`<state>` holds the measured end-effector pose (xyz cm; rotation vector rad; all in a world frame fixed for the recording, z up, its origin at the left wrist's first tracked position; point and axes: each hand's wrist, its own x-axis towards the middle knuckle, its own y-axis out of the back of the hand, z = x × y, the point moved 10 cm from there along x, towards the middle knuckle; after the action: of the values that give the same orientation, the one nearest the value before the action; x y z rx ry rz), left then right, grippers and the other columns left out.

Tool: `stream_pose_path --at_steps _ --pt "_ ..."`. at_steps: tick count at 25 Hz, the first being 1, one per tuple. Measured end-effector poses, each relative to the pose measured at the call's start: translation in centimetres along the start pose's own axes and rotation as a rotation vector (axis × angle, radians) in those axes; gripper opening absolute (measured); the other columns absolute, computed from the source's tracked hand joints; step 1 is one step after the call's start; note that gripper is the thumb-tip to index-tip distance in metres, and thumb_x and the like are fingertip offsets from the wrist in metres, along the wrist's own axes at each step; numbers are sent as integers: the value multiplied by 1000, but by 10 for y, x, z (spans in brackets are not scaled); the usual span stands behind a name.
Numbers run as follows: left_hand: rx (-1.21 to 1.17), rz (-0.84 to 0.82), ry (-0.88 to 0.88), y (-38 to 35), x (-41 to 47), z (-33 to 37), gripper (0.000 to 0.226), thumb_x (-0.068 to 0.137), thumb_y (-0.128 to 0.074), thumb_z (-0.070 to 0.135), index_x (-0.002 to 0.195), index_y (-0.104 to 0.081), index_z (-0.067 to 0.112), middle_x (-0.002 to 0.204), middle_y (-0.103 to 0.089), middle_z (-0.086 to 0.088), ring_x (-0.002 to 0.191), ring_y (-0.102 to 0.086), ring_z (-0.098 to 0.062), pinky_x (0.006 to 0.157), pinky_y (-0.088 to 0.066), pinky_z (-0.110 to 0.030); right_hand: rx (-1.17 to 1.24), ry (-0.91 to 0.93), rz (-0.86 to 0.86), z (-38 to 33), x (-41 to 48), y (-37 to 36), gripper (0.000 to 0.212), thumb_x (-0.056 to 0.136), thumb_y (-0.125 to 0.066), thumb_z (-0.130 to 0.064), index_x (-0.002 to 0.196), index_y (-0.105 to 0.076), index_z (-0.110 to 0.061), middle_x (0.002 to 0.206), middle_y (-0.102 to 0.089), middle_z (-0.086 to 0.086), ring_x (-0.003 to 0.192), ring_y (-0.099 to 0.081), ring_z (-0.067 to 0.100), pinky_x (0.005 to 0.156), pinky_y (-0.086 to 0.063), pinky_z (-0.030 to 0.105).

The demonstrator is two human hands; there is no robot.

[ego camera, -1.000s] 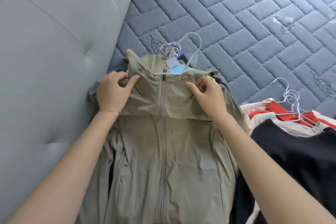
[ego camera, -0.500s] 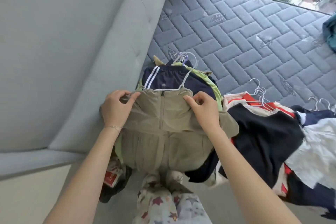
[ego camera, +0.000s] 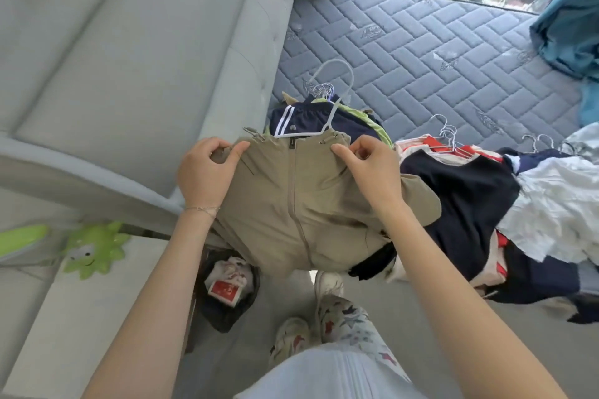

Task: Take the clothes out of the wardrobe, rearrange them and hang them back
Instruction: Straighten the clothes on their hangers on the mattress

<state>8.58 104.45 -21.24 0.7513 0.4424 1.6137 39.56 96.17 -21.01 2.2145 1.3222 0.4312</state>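
Pinching the khaki jacket (ego camera: 301,197) at both shoulders with curled left hand (ego camera: 207,172) and right hand (ego camera: 372,172), likely risking its white hanger (ego camera: 337,107) slipping free if tugged unevenly.

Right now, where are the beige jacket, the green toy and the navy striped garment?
beige jacket (ego camera: 324,197): head view, on the chest panel beside the zip.
green toy (ego camera: 94,249): head view, on its spiky body.
navy striped garment (ego camera: 308,120): head view, on the dark cloth beside the white stripes.
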Motion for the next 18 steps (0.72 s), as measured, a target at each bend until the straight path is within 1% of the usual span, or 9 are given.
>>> stream_pose_path --at_steps 2,5,8,11,14,18 --pt "-15 -19 -30 15 -10 3 41 81 -63 61 73 -65 20 75 -62 9 72 -52 -6 61 -34 -24 -4 -15 31 -8 -25 8 43 78 -70 -53 60 -49 -19 53 -45 -10 54 -41 7 56 -36 29" --pt "-36 -21 -47 37 -20 13 40 80 -65 59 72 -65 20 73 -60 12 73 -47 -1 60 -29 -19 -13 -26 71 -23 -54 22 44 77 -71 -52 56 -45 -24 50 -45 -11 53 -42 7 54 -34 27" --pt "-31 -27 -54 56 -25 28 39 78 -64 63 71 -64 24 73 -61 13 73 -49 -2 63 -33 -23 -12 -44 109 -37 -75 41 43 77 -72 -50 54 -46 -25 51 -46 -11 54 -45 5 53 -33 27" --pt "-49 -36 -81 67 -28 45 41 76 -63 66 71 -63 25 72 -61 12 72 -52 -6 62 -35 -25 -6 -49 137 -47 -91 60 43 78 -72 -49 57 -49 -18 51 -45 -10 54 -43 5 53 -31 27" --pt "-62 -38 -109 70 -35 62 44 74 -62 69 71 -64 25 72 -61 13 72 -53 -5 62 -35 -24 7 -45 167 -50 -107 80 45 78 -72 -48 59 -50 -13 52 -45 -8 54 -41 7 54 -32 29" --pt "-67 -70 -112 57 -46 84 46 72 -60 73 70 -63 27 71 -61 13 72 -54 -6 61 -35 -25 -27 -66 201 -43 -120 110 45 78 -71 -50 54 -45 -23 51 -47 -12 56 -46 6 54 -33 29"
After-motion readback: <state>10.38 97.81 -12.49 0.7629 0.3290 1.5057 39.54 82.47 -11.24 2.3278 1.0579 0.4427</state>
